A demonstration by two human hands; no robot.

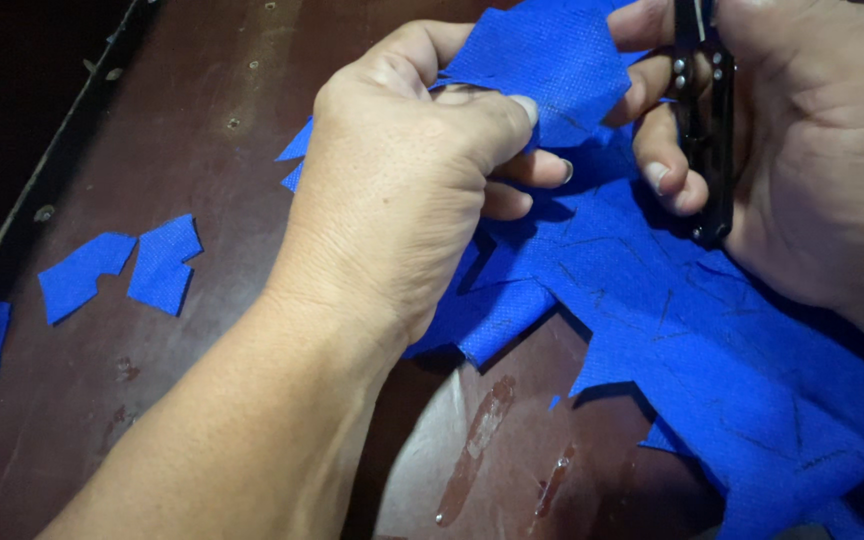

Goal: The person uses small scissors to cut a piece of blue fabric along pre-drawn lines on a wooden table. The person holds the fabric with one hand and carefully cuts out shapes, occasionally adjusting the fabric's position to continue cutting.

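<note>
Two hands work one blue fabric sheet (672, 330) on the brown table (202, 120): the left hand (402, 190) pinches its upper edge, the right hand (802, 150) grips one black snipper (707, 130). Three cut scraps (117, 270) lie left.

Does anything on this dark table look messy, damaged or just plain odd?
Yes. The big blue woven fabric sheet has jagged cut edges and dark pen lines. Two small blue fabric offcuts lie loose to the left. The worn brown tabletop shows pale scrapes near the bottom.
</note>
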